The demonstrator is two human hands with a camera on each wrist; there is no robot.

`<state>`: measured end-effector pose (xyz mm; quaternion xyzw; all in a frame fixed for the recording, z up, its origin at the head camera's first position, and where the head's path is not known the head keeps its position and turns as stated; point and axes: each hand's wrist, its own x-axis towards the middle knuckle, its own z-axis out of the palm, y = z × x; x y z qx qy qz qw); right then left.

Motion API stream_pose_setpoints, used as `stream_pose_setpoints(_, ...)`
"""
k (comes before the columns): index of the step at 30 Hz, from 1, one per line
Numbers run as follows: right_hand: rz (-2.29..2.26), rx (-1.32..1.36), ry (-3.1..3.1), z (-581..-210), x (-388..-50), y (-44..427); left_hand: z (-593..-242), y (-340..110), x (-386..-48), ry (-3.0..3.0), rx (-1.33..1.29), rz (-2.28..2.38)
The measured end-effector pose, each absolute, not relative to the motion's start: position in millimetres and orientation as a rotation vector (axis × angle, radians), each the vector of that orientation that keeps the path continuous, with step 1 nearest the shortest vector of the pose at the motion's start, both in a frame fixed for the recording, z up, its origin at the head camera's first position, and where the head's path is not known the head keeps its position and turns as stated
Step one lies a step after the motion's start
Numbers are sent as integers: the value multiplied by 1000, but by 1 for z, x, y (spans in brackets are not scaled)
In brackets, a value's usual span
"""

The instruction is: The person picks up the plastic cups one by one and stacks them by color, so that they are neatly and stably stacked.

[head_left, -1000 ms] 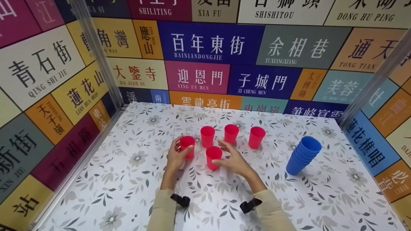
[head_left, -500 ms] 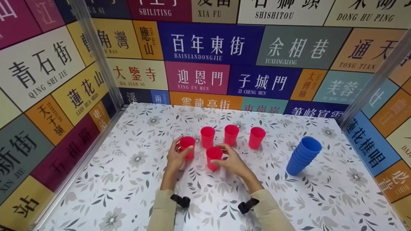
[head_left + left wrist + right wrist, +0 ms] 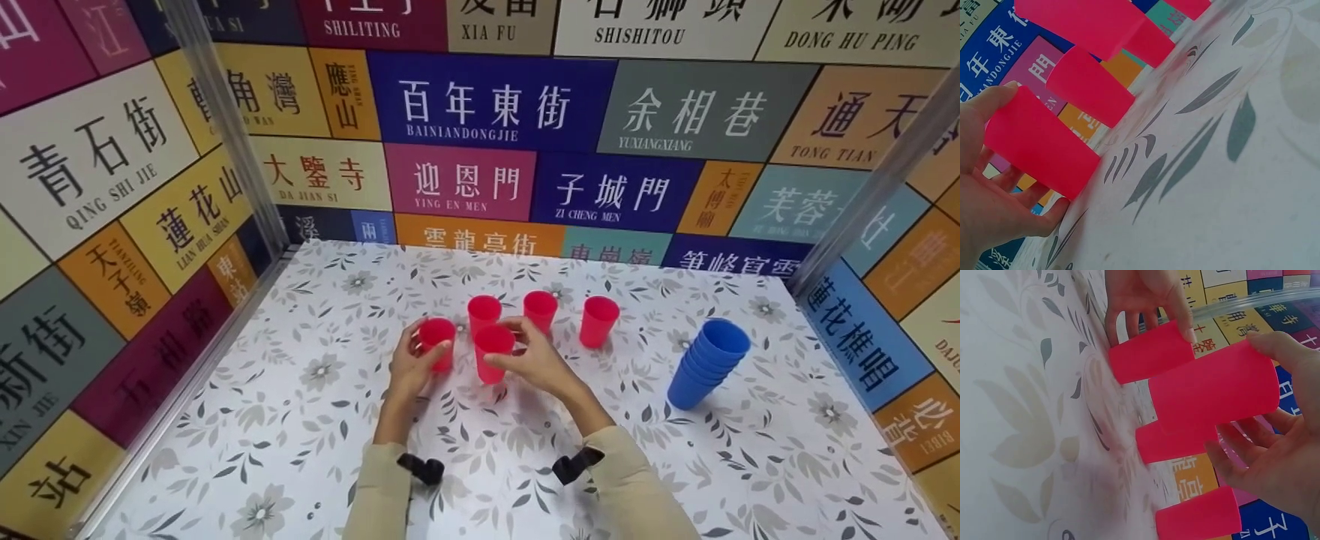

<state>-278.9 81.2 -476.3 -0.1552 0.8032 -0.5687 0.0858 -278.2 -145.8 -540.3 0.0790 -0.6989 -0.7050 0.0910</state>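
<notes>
Within both hands [image 3: 409, 369] [image 3: 538, 363], plain red cups [image 3: 1044, 143] [image 3: 1213, 388], smooth-sided, wide-mouthed, tapering downward.

walls [image 3: 487, 101]: multicoloured, Chinese-lettered | corner strips [image 3: 227, 124]: translucent | tabletop [image 3: 315, 435]: white, grey leaf-and-flower print

The table [image 3: 487, 480] has a white surface printed with grey and beige flowers, slender leaves and small dark dots. Toward its far side three red cups stand mouth up, apart, in a loose row: the left cup [image 3: 484, 308], partly hidden, the middle cup [image 3: 540, 309] and the right cup [image 3: 599, 324]. A fourth red cup [image 3: 436, 331] stands nearer the front and farther left. Well to the right, a stack of blue cups [image 3: 706, 367] stands mouth up, nested together.
</notes>
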Motion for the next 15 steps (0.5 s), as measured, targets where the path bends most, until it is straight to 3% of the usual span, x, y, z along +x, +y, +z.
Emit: stream_pose_setpoints(15, -1799, -493, 2384, -446, -294, 64, -541, -144, -282, -2039, 239, -2095)
